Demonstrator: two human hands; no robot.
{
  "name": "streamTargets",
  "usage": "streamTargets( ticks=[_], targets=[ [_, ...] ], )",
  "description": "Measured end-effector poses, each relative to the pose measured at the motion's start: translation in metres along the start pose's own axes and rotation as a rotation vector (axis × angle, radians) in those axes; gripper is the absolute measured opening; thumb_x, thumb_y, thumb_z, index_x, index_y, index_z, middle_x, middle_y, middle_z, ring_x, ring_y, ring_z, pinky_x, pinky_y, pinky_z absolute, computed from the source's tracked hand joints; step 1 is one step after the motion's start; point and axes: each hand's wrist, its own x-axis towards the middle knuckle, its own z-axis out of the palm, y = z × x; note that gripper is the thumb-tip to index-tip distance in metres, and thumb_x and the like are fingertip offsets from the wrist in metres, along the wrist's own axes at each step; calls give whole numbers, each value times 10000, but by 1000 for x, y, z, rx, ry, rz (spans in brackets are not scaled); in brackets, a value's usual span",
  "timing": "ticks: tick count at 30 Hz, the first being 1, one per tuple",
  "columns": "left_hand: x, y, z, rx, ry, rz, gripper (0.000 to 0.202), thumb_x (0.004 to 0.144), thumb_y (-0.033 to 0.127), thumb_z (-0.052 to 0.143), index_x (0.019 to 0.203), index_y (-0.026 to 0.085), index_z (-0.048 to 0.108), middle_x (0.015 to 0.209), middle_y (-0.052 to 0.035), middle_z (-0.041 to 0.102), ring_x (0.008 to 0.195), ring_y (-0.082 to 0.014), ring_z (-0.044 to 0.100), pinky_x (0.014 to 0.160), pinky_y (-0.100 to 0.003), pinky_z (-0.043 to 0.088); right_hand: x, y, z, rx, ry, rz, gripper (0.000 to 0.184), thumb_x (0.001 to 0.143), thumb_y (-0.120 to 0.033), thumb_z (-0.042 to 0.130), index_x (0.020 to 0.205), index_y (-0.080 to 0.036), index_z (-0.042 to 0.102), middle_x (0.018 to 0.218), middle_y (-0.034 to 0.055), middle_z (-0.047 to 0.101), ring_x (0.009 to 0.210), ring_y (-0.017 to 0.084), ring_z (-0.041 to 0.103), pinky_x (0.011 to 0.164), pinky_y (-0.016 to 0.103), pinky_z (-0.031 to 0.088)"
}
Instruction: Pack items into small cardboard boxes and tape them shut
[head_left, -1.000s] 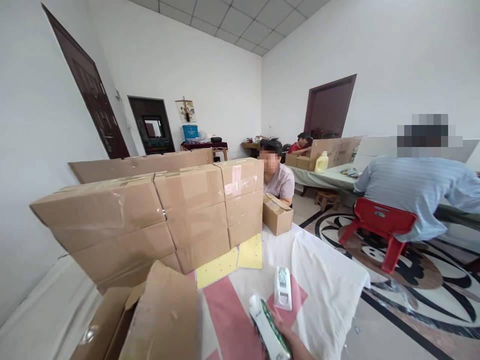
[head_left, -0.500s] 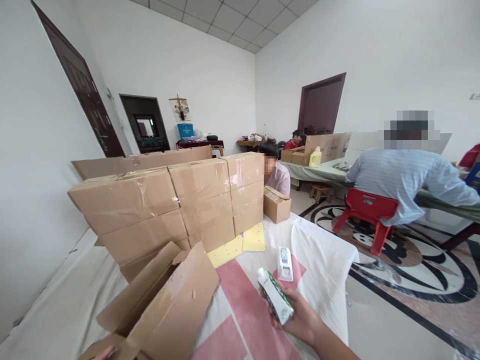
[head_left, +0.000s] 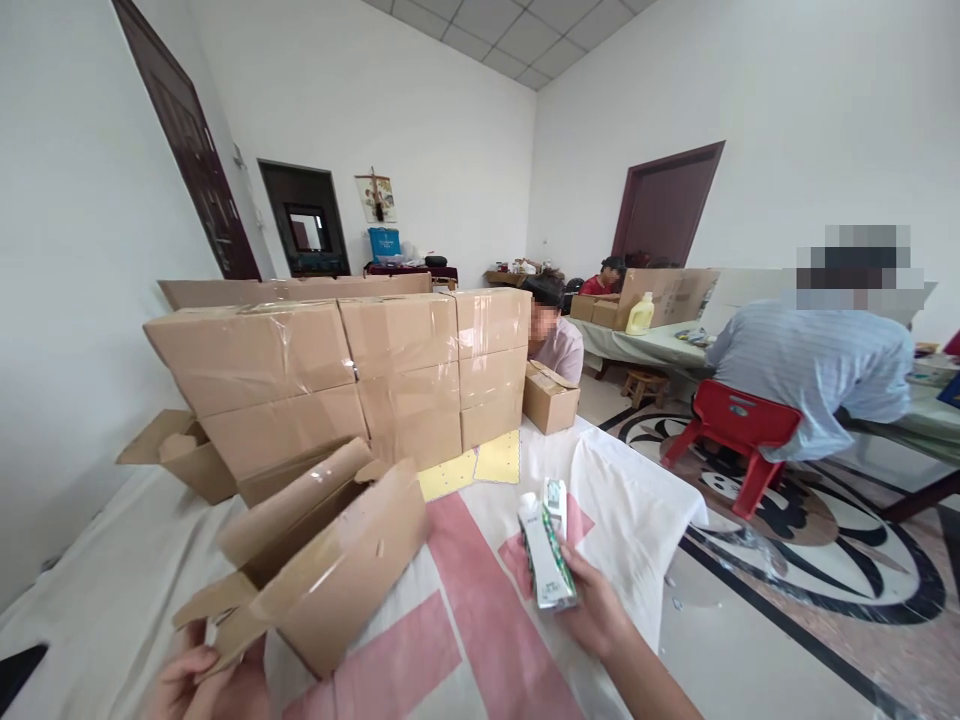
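Observation:
My right hand (head_left: pixel 596 610) is closed round a white and green carton (head_left: pixel 544 555), held upright above the table. A second white carton (head_left: pixel 556 504) lies on the cloth just behind it. My left hand (head_left: pixel 196 685) grips the near bottom corner of an open cardboard box (head_left: pixel 322 560), which is tilted with its flaps up. Behind that box stands a wall of taped cardboard boxes (head_left: pixel 352 375), stacked two high.
The table (head_left: pixel 97 610) wears a white cloth with pink and yellow patches. An open box (head_left: pixel 180 455) sits at far left, a small box (head_left: pixel 550 397) beside a seated person (head_left: pixel 555 335). Another person (head_left: pixel 817 385) on a red chair (head_left: pixel 739 440) faces a table at right.
My right hand has turned the carton upright and brought it forward. My left hand has come into view gripping the open box, which now sits lower and more tilted. The view shifted slightly.

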Motion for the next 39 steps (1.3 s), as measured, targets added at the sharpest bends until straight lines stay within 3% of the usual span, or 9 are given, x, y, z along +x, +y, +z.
streamTargets(
  ticks=[4,9,12,15,19,25,30,35,39],
  targets=[
    [-18,11,17,-154,-36,-75,288,698,299,755,753,246,476,1411,130,573,1375,-271,481,895,-313,562,-14,-59,42,-224,-175,-237,646,731,-456,834,1289,-267,570,1188,113,700,1022,318,713,836,482,547],
    [-37,11,38,-239,-85,-184,300,660,271,770,715,228,479,1341,59,620,1206,-272,593,762,-302,542,-14,-130,138,-471,-375,-585,760,696,-370,884,1350,-317,501,1213,75,647,1065,302,701,855,505,550],
    [-37,2,37,-258,-123,-275,304,669,281,791,750,228,502,1392,44,590,1178,-252,590,713,-258,510,-6,-131,190,-759,-525,-629,921,751,-245,840,1504,-338,320,1310,73,559,1101,234,667,910,452,543],
    [-33,-2,31,-291,-124,-303,287,719,294,778,767,221,505,1415,24,575,1239,-240,545,740,-226,484,14,-104,217,-1169,-781,-589,922,810,-174,759,1556,-289,230,1395,95,470,1204,229,588,998,417,512],
    [-32,-2,24,-282,-150,-241,277,752,290,753,738,203,491,1450,1,553,1251,-260,540,807,-258,479,61,-56,226,-1644,-1162,-443,776,835,-70,649,1519,-239,324,1394,116,497,1287,262,512,1057,424,452],
    [-28,-6,16,-241,-204,-173,232,789,297,730,746,192,528,1434,-44,541,1194,-274,573,831,-286,472,117,-17,247,-2017,-1466,-90,787,787,-112,697,1488,-239,363,1357,137,562,1162,299,588,873,381,507],
    [-27,-9,11,-205,-249,-122,195,820,279,704,755,197,540,1294,-48,585,1056,-215,584,800,-257,459,107,-9,250,-2287,-1499,51,677,770,-197,730,1387,-256,459,1189,90,639,925,263,649,674,306,471],
    [-27,-10,8,-255,-301,-111,154,833,230,691,774,200,552,1248,-62,575,988,-204,587,718,-239,470,99,16,219,-2560,-1479,-99,538,797,-103,619,1315,-209,521,1064,119,659,679,221,652,540,298,407],
    [-29,-10,6,-205,-308,-82,128,849,216,676,782,201,568,1241,-64,561,1012,-205,580,762,-248,471,109,40,199,-2762,-1471,-17,520,819,-92,623,1324,-163,522,1123,179,653,700,257,703,579,335,472]
  ],
)
